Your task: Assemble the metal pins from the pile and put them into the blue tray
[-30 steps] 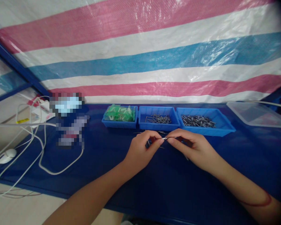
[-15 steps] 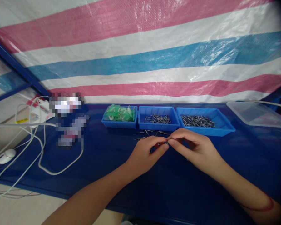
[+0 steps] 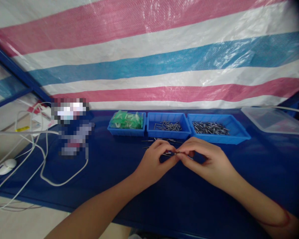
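- The left hand (image 3: 155,159) reaches in from the lower left, fingers curled, thumb and forefinger brought together in a narrow pinch.
- The right hand (image 3: 209,156) comes from the lower right, bent inward, its thumb and forefinger pinched likewise, meeting the left fingertips.
- Between them both grips hold a small metal piece (image 3: 176,153), above the blue table (image 3: 184,199), nearer the person than the middle blue bin (image 3: 168,133).
- The piece is mostly covered by fingertips; its full shape cannot be told.
- Loose thin metal pins (image 3: 161,140) lie just beyond the hands.
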Demonstrator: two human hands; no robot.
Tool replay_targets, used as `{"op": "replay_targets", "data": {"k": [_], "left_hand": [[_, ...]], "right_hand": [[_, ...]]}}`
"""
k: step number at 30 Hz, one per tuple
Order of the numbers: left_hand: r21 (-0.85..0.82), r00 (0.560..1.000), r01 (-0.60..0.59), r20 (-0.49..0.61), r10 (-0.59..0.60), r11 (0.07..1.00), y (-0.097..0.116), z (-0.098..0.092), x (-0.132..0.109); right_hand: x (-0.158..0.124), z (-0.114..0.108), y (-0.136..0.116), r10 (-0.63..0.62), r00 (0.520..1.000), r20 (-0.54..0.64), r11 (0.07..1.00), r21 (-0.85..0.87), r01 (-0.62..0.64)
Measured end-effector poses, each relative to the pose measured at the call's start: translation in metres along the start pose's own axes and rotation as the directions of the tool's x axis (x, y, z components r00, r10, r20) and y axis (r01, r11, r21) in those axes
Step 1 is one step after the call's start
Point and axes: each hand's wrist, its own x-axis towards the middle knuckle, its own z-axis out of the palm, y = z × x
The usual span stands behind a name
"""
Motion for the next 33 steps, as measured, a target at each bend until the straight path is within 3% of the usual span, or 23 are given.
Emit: {"op": "replay_targets", "data": {"k": [6, 9, 11, 13, 17, 20, 23, 30, 33], "left_hand": [[-0.022, 0.997, 0.014, -0.078, -0.015, 1.000, 0.000, -0.003, 0.001], [0.048, 0.995, 0.014, -0.094, -0.009, 0.999, 0.000, -0.006, 0.002], [0.160, 0.995, 0.018, -0.095, -0.002, 0.987, -0.001, -0.008, 0.002], [0.303, 0.998, 0.032, -0.062, -0.014, 0.953, -0.002, -0.010, 0.001], [0.538, 0.995, 0.024, 0.073, -0.074, 0.843, -0.008, -0.010, -0.002], [0.612, 0.983, -0.021, 0.155, -0.094, 0.790, -0.011, -0.009, -0.003], [0.630, 0.980, -0.039, 0.177, -0.094, 0.775, -0.012, -0.008, -0.003], [0.618, 0.983, -0.052, 0.170, -0.068, 0.784, -0.011, -0.009, -0.003], [0.576, 0.990, -0.025, 0.129, -0.061, 0.817, -0.011, -0.008, -0.002]], "right_hand": [[0.001, -0.001, 0.002, 0.063, 0.998, 0.001, 0.997, -0.055, -0.063], [0.001, -0.003, 0.008, 0.106, 0.994, 0.031, 0.992, -0.067, -0.104], [0.002, -0.007, 0.015, 0.130, 0.991, -0.024, 0.986, -0.100, -0.132], [0.003, -0.018, 0.026, 0.153, 0.977, -0.151, 0.966, -0.187, -0.180], [0.006, -0.048, 0.055, 0.188, 0.893, -0.408, 0.819, -0.438, -0.372], [0.005, -0.066, 0.075, 0.184, 0.899, -0.396, 0.652, -0.636, -0.413], [0.004, -0.070, 0.082, 0.173, 0.907, -0.384, 0.606, -0.684, -0.405], [0.006, -0.040, 0.055, 0.029, 0.966, -0.258, 0.711, -0.674, -0.202], [0.005, -0.020, 0.040, -0.032, 0.993, -0.116, 0.794, -0.606, -0.045]]}}
